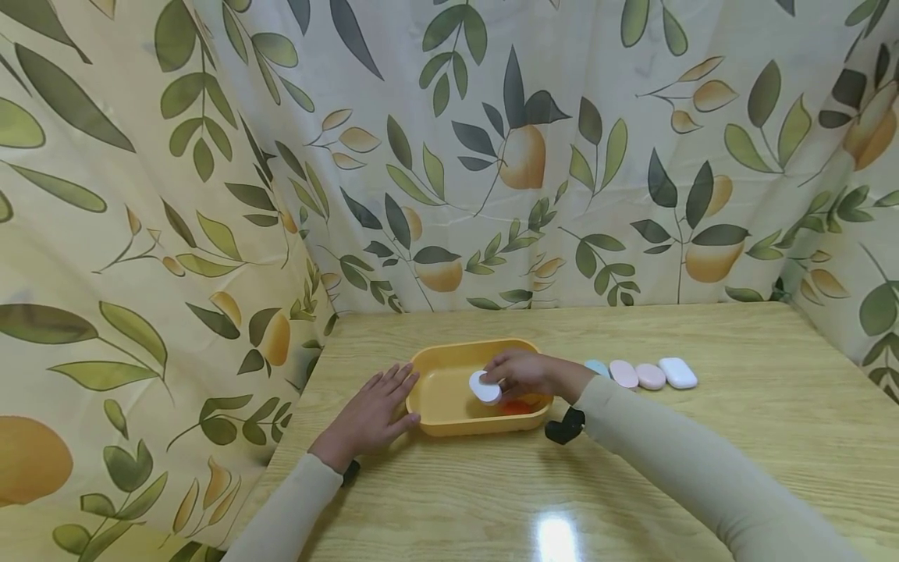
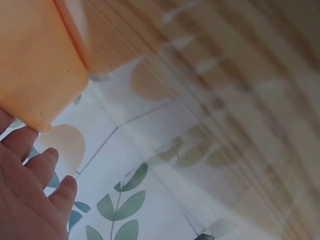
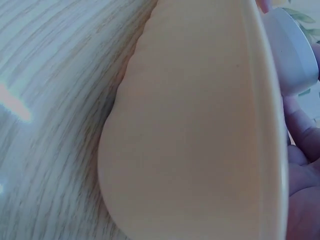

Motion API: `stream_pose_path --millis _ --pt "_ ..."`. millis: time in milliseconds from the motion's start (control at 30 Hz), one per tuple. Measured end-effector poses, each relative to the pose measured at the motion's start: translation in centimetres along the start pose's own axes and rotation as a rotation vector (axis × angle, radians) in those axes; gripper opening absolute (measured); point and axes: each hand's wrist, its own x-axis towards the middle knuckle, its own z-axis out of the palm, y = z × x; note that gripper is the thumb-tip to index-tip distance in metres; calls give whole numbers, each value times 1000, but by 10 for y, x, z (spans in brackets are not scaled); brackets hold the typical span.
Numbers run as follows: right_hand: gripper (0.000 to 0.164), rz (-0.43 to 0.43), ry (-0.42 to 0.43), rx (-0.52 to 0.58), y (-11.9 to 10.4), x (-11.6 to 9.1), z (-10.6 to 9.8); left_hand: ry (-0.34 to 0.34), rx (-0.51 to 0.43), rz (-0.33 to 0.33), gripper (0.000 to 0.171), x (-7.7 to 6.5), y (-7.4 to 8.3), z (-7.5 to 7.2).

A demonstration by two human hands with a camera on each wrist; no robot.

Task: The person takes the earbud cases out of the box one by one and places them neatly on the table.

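A yellow-orange tray (image 1: 435, 424) with a raised rim sits on the wooden table. My left hand (image 1: 372, 414) lies at its left end with fingers extended, touching the rim; in the left wrist view, fingertips meet the tray's outer wall (image 2: 40, 65). Over the tray's right half, my right hand (image 1: 520, 375) pinches a small white rounded piece (image 1: 485, 387) between thumb and fingers. The right wrist view shows this white piece (image 3: 290, 55) beyond the tray's rim, with a smooth curved side. Inside the tray, under my right hand, is a red-orange object (image 1: 516, 407), partly hidden.
Right of the tray stand several small rounded pieces in a row: a light blue one (image 1: 597, 367) partly behind my right wrist, a pink one (image 1: 623, 374), another pink one (image 1: 650, 376) and a white one (image 1: 677, 373). A leaf-and-fruit patterned curtain (image 1: 477, 226) borders the table.
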Motion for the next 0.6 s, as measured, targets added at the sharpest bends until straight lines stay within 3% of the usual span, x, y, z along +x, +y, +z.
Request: stream_pose_path --millis 400,600 --pt "28 -18 16 -2 -4 -12 -4 28 53 17 75 1 1 -1" --pt "27 -34 14 -33 -5 -21 -4 1 90 3 76 1 2 -1"
